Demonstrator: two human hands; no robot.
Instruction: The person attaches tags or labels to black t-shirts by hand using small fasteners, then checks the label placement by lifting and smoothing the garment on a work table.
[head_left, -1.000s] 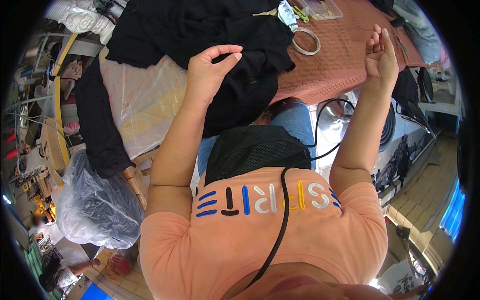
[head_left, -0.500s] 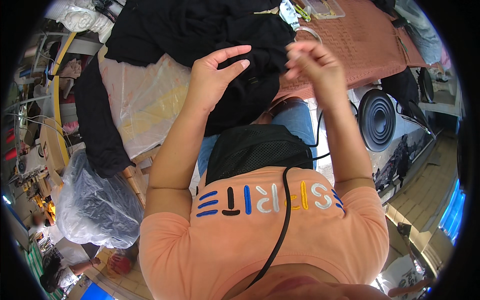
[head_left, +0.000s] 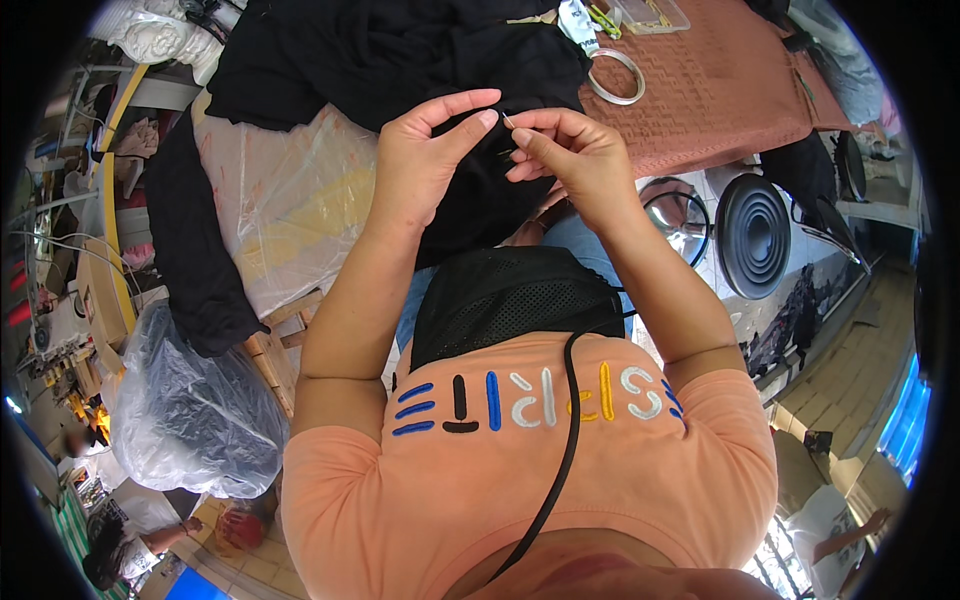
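My right hand [head_left: 570, 155] is closed in a pinch on a thin, pale needle [head_left: 507, 121] whose tip points toward my left thumb. Facing it, my left hand [head_left: 425, 145] has its index finger and thumb stretched out with a gap between them; its other fingers are hidden. Both hands are above a black garment [head_left: 400, 50] spread over the table and down into my lap. A long black sleeve [head_left: 200, 240] hangs at the left. Any thread on the needle is too fine to make out.
A brown textured cloth [head_left: 710, 70] covers the table at the right, carrying a silvery ring [head_left: 617, 77], a yellow-green tool [head_left: 605, 22] and a clear plastic box [head_left: 655, 14]. Clear plastic sheeting [head_left: 290, 200] lies left. A round black ridged object [head_left: 754, 236] stands right. Other people are at the lower edges.
My right hand has come in leftward and down beside my left hand, uncovering the silvery ring. The needle now shows in its fingertips. My left hand has hardly moved.
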